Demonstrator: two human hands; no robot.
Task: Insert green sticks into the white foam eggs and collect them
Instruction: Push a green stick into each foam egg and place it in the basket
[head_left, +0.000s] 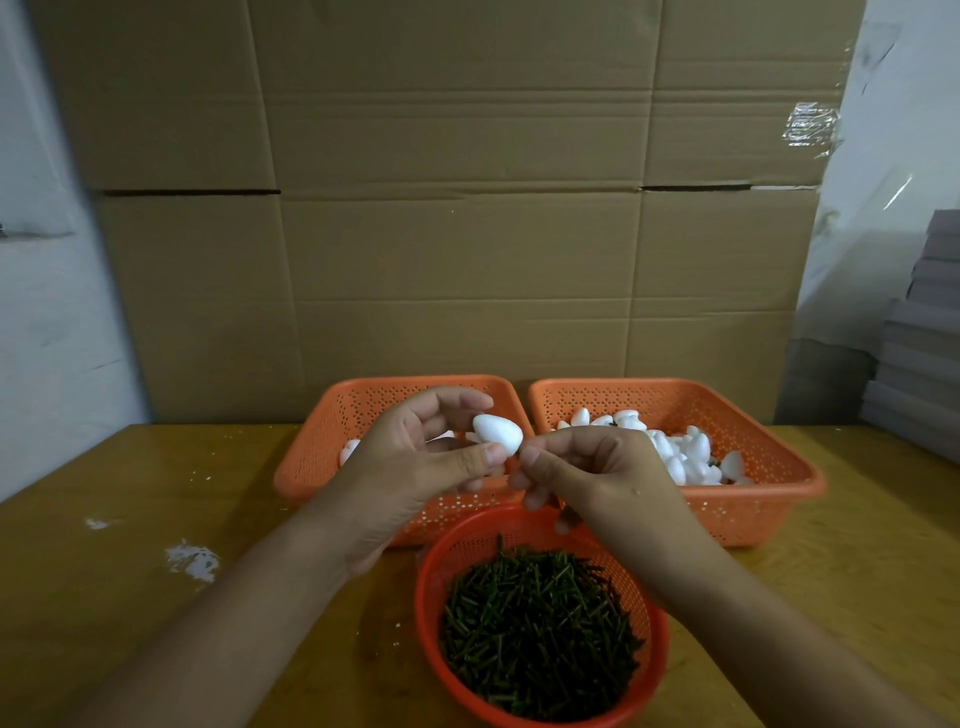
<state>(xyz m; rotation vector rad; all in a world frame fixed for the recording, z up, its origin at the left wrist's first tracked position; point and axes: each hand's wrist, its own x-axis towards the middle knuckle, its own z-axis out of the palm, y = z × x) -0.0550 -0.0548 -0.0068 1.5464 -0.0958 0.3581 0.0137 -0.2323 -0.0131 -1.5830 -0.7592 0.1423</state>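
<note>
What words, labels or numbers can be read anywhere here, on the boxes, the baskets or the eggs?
None can be read.
Cardboard sheets: plain brown, with only creases and clear tape.
Two orange baskets and the round red basket: perforated plastic, with no visible label.
Foam egg in the hands: blank white.
Grey stack at the right edge: no print visible.
</note>
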